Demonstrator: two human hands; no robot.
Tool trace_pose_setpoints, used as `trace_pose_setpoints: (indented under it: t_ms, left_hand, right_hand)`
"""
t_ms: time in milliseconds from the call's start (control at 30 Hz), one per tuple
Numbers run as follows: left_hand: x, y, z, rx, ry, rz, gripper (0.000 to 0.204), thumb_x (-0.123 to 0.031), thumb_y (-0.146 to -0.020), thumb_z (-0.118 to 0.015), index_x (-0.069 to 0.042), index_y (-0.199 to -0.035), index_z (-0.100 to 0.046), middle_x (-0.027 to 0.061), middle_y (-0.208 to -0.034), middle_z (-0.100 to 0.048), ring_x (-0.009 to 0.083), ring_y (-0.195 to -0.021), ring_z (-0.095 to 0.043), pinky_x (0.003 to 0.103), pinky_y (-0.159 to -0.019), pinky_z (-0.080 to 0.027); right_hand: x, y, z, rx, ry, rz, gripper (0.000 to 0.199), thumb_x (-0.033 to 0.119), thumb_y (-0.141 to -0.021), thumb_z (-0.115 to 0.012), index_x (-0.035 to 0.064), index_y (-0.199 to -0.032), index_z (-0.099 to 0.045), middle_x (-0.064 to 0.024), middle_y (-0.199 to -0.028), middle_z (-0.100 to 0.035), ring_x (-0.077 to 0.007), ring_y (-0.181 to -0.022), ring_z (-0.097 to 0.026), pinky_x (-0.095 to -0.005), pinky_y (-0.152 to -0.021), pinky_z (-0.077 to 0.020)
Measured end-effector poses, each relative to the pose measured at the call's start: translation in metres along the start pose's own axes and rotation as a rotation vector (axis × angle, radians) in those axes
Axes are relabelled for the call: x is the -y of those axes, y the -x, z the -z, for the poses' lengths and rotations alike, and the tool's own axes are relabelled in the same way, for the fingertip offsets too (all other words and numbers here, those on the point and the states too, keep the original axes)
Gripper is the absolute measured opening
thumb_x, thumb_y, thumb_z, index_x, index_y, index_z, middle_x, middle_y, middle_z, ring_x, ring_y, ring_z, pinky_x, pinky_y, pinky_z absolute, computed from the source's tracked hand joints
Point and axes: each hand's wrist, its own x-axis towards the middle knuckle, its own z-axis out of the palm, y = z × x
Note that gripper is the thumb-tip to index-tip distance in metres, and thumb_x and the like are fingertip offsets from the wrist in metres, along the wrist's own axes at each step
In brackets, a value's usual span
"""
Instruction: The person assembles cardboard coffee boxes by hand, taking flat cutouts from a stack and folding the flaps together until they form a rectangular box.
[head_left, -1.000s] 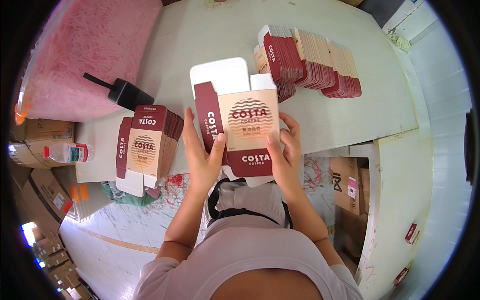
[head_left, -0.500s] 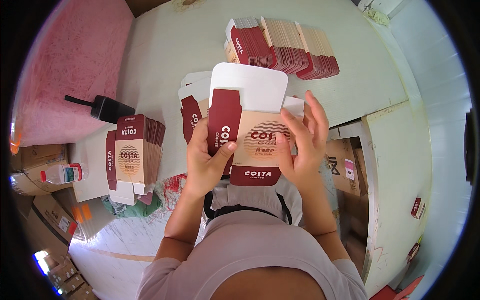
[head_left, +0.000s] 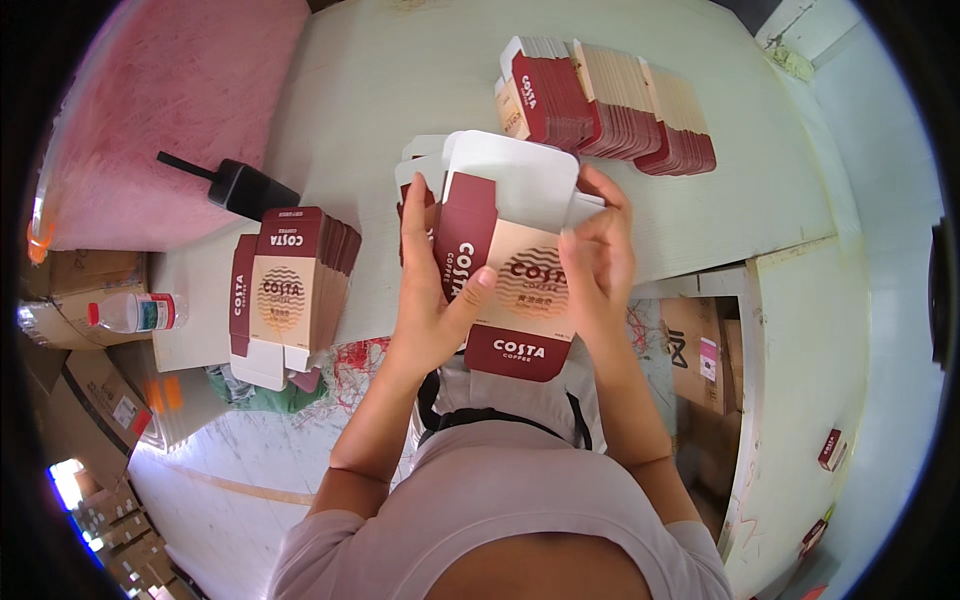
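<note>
In front of my body I hold a maroon and beige folding carton (head_left: 520, 315), tilted, its large white flap standing up at the far end and a maroon flap hanging at the near end. My left hand (head_left: 425, 310) grips its left side, thumb lying on the front panel. My right hand (head_left: 603, 265) is at its right edge, fingers bent round the small white side flap and thumb by the front panel; those fingertips are slightly blurred. Partly hidden behind the carton, more flat cartons (head_left: 425, 148) lie on the table.
A pile of flat cartons (head_left: 287, 290) lies at the left table edge, near a black device with a strap (head_left: 250, 190). Rows of packed cartons (head_left: 620, 105) stand at the back right. A pink bag (head_left: 180, 130) and a plastic bottle (head_left: 135, 312) are at left; a cardboard box (head_left: 697, 350) sits below right.
My right hand's fingers have curled in toward the carton's upper right flap from a more spread pose. The carton has turned slightly clockwise. The whole view has shifted, moving the table's things rightward.
</note>
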Motion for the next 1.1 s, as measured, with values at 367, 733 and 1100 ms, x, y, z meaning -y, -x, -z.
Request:
trace_pose_setpoints:
  t_ms: [367,733,1100]
  left_hand:
    - [0.033,-0.007,0.043,-0.074,-0.796,0.031,0.076,-0.035,-0.064,-0.076,0.009,-0.107,-0.032,0.0287,-0.131,-0.022,0.0446,-0.117,-0.027,0.049,-0.093,-0.031]
    - [-0.001,-0.021,0.033,0.007,-0.059,0.246,0.069,-0.004,-0.064,-0.072,0.003,-0.120,-0.033,0.0132,-0.107,-0.051,0.0168,-0.098,-0.049,0.030,-0.086,-0.040]
    - [-0.005,0.008,-0.027,0.179,-0.180,0.134,0.087,-0.020,-0.066,-0.070,0.004,-0.134,-0.021,0.0162,-0.129,-0.034,0.0251,-0.119,-0.032,0.035,-0.102,-0.022]
  right_hand:
    - [-0.028,-0.018,-0.063,-0.029,0.167,-0.033,0.020,0.013,-0.081,-0.060,-0.0003,-0.070,-0.049,-0.0204,-0.118,-0.042,-0.0208,-0.094,-0.049,-0.0266,-0.061,-0.0433]
    - [-0.015,-0.035,-0.038,-0.056,0.054,-0.032,0.020,0.014,-0.084,-0.055,-0.0018,-0.073,-0.049,-0.0194,-0.113,-0.045,-0.0222,-0.089,-0.048,-0.0309,-0.071,-0.0418]
    - [0.029,0.010,0.044,-0.225,0.397,0.060,0.010,0.008,-0.081,-0.055,0.0008,-0.078,-0.049,-0.0224,-0.112,-0.044,-0.0290,-0.084,-0.052,-0.0325,-0.070,-0.0436]
